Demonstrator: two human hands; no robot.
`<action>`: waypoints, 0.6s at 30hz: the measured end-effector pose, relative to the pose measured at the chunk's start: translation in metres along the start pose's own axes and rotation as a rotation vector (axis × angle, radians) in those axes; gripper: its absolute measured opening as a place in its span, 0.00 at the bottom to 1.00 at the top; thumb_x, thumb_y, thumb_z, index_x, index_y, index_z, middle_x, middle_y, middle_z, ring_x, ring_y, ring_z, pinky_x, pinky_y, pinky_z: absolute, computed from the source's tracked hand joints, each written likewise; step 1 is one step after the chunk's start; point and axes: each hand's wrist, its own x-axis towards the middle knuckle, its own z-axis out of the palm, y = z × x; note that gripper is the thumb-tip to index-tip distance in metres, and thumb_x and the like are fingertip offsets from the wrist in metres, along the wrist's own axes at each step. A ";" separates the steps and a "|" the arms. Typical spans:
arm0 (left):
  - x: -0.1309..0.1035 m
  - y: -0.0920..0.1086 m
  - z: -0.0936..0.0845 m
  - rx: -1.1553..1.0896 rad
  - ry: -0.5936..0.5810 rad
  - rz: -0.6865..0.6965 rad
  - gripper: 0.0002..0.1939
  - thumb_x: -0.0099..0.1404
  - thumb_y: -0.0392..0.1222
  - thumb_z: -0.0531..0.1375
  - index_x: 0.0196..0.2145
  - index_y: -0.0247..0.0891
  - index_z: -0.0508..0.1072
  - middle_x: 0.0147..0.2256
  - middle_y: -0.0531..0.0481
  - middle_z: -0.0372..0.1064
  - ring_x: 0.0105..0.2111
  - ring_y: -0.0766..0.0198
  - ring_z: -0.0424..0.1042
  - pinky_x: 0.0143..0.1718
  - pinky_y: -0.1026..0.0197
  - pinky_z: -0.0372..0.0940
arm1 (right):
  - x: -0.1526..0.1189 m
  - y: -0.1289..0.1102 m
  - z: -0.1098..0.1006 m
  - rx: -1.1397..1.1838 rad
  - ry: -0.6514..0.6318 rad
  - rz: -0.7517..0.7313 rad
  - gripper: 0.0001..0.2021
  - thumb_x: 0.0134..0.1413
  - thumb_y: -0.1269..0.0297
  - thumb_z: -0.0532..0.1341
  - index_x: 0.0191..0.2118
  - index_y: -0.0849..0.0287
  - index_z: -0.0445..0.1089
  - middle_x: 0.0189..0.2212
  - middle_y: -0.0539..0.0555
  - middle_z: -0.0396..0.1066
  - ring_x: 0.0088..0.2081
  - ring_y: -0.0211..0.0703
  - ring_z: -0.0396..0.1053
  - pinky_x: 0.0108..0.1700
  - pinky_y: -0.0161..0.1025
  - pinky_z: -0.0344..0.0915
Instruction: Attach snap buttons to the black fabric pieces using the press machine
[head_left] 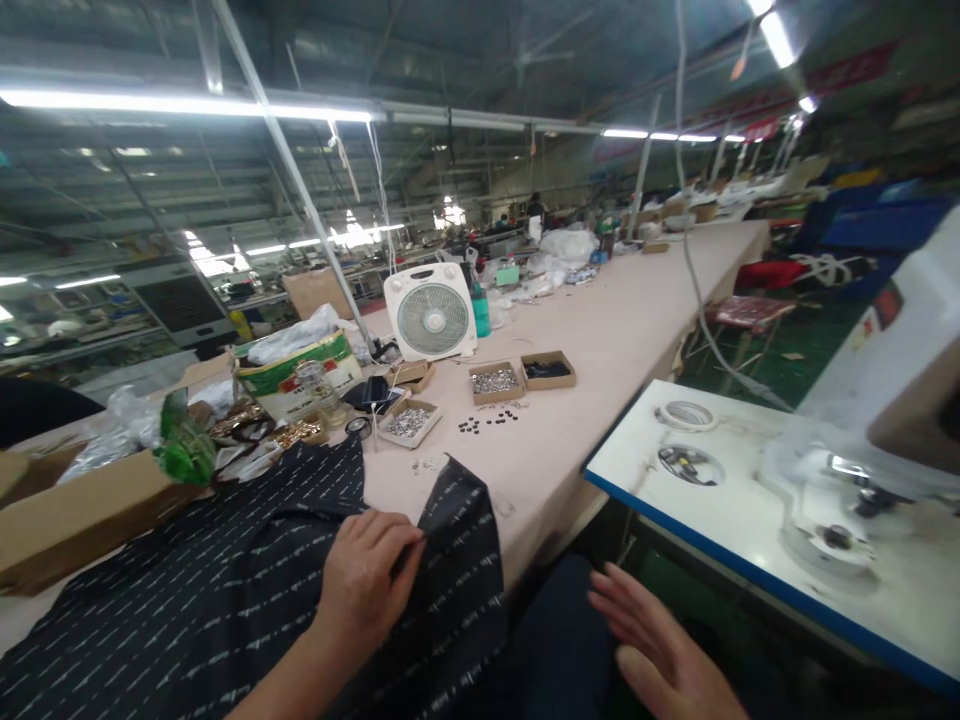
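A dark patterned fabric (247,560) with rows of small white marks spreads over the left of the table and hangs down its front edge. My left hand (371,570) pinches this fabric near its raised corner, thumb against the fingers. To the right, my right hand (660,645) is held in the air beside my knee, fingers stretched out and holding nothing. Beyond the fabric lie several loose black snap-like pieces (487,422) and some small clear or silvery bits (424,465).
Shallow boxes of silvery metal parts (409,422) and black parts (547,369) stand past the fabric. Behind them is a white box fan (430,310). A white machine (885,440) on a blue-edged worktop (637,460) stands at right. A long cardboard box (97,515) lies left.
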 end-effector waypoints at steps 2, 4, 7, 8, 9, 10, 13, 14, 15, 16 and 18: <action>0.005 0.037 0.005 -0.091 -0.107 0.118 0.04 0.69 0.38 0.58 0.39 0.44 0.73 0.38 0.48 0.75 0.37 0.56 0.70 0.38 0.52 0.61 | 0.014 -0.018 0.027 0.077 -0.096 -0.004 0.37 0.49 0.43 0.70 0.62 0.54 0.66 0.57 0.63 0.71 0.56 0.62 0.70 0.59 0.55 0.66; 0.008 0.060 0.008 -0.202 -0.228 0.186 0.06 0.68 0.39 0.59 0.43 0.45 0.73 0.42 0.46 0.74 0.40 0.54 0.70 0.41 0.50 0.64 | 0.027 -0.037 0.046 0.124 -0.153 -0.006 0.32 0.53 0.49 0.69 0.61 0.54 0.68 0.55 0.59 0.74 0.56 0.59 0.70 0.60 0.54 0.65; 0.020 0.060 0.009 -0.351 -0.282 0.166 0.20 0.67 0.46 0.61 0.55 0.45 0.69 0.54 0.42 0.69 0.53 0.51 0.67 0.53 0.48 0.65 | 0.034 -0.051 0.048 0.203 -0.119 0.059 0.20 0.55 0.51 0.67 0.51 0.56 0.75 0.44 0.54 0.79 0.46 0.54 0.75 0.51 0.48 0.70; 0.028 0.053 0.010 -0.373 -0.274 0.136 0.25 0.67 0.49 0.61 0.60 0.44 0.66 0.58 0.40 0.66 0.57 0.50 0.65 0.58 0.47 0.63 | 0.033 -0.051 0.041 0.226 -0.108 0.089 0.18 0.56 0.51 0.67 0.47 0.56 0.76 0.40 0.54 0.79 0.43 0.52 0.76 0.48 0.46 0.71; 0.037 0.045 0.012 -0.381 -0.276 0.104 0.29 0.67 0.50 0.61 0.63 0.43 0.63 0.61 0.40 0.62 0.60 0.50 0.62 0.61 0.47 0.60 | 0.030 -0.050 0.034 0.245 -0.100 0.116 0.16 0.55 0.52 0.67 0.44 0.56 0.76 0.38 0.53 0.79 0.40 0.50 0.76 0.45 0.44 0.71; 0.048 0.035 0.016 -0.382 -0.302 0.084 0.32 0.66 0.53 0.61 0.65 0.42 0.61 0.64 0.39 0.59 0.63 0.49 0.59 0.64 0.46 0.57 | 0.027 -0.048 0.025 0.258 -0.094 0.138 0.15 0.55 0.52 0.68 0.42 0.57 0.77 0.36 0.52 0.79 0.38 0.48 0.76 0.43 0.42 0.71; 0.079 0.016 0.034 -0.482 -0.543 0.053 0.41 0.59 0.59 0.66 0.65 0.41 0.63 0.66 0.41 0.58 0.65 0.46 0.57 0.68 0.45 0.50 | 0.021 -0.045 0.004 0.299 -0.085 0.165 0.11 0.53 0.56 0.69 0.39 0.57 0.76 0.34 0.51 0.78 0.36 0.45 0.75 0.42 0.40 0.70; 0.088 0.014 0.042 -0.540 -0.648 0.035 0.41 0.57 0.60 0.68 0.63 0.42 0.66 0.65 0.42 0.61 0.64 0.46 0.60 0.67 0.46 0.52 | 0.019 -0.045 -0.001 0.319 -0.084 0.170 0.10 0.52 0.58 0.69 0.39 0.57 0.76 0.34 0.51 0.78 0.36 0.45 0.75 0.42 0.41 0.70; 0.095 0.015 0.049 -0.597 -0.754 0.023 0.39 0.55 0.60 0.69 0.61 0.44 0.70 0.62 0.43 0.65 0.61 0.45 0.64 0.64 0.48 0.56 | 0.019 -0.047 -0.005 0.341 -0.077 0.171 0.10 0.51 0.60 0.69 0.38 0.57 0.76 0.34 0.51 0.78 0.36 0.45 0.75 0.42 0.41 0.70; 0.100 0.019 0.055 -0.641 -0.851 0.022 0.35 0.54 0.60 0.69 0.57 0.45 0.74 0.58 0.44 0.70 0.57 0.45 0.69 0.61 0.50 0.61 | 0.018 -0.049 -0.009 0.369 -0.060 0.167 0.09 0.49 0.62 0.69 0.38 0.56 0.76 0.34 0.51 0.79 0.37 0.46 0.75 0.44 0.43 0.70; 0.107 0.029 0.063 -0.676 -0.978 0.058 0.29 0.55 0.60 0.69 0.51 0.46 0.79 0.50 0.45 0.77 0.49 0.46 0.75 0.52 0.54 0.67 | 0.016 -0.054 -0.016 0.431 0.007 0.132 0.10 0.46 0.65 0.68 0.38 0.56 0.77 0.35 0.52 0.79 0.39 0.49 0.76 0.48 0.45 0.69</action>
